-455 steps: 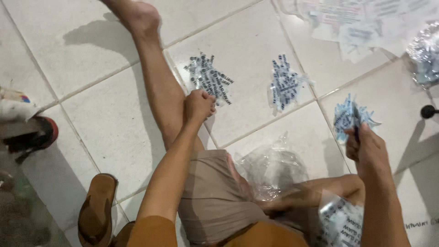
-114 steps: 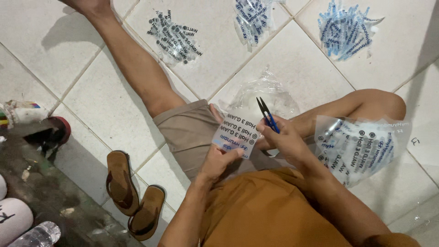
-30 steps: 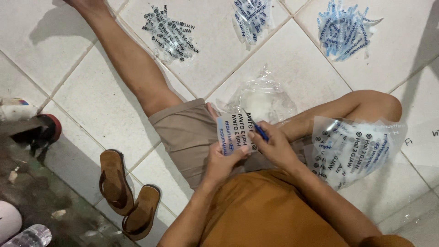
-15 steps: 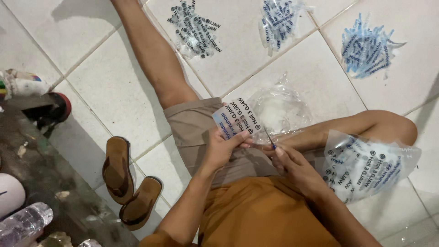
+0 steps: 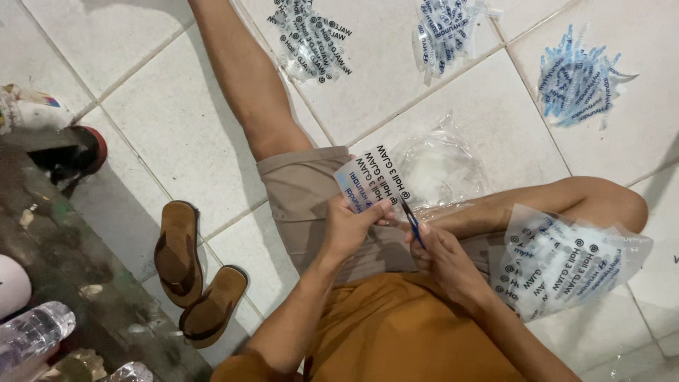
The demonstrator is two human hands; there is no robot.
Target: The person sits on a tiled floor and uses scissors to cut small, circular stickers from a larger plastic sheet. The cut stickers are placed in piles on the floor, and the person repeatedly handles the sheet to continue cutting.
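Seated on tiled floor [image 5: 177, 134]. Left hand [image 5: 348, 228], grip pinching a printed clear sheet [image 5: 373, 181] over the lap. Right hand [image 5: 444, 255], grip closed round blue-handled scissors [image 5: 411, 221], blades at the sheet's edge. Stack of printed sheets [image 5: 566, 262] on right thigh. Brown sandals [image 5: 191, 272] left. Further out, three piles of cut strips [image 5: 438, 32].
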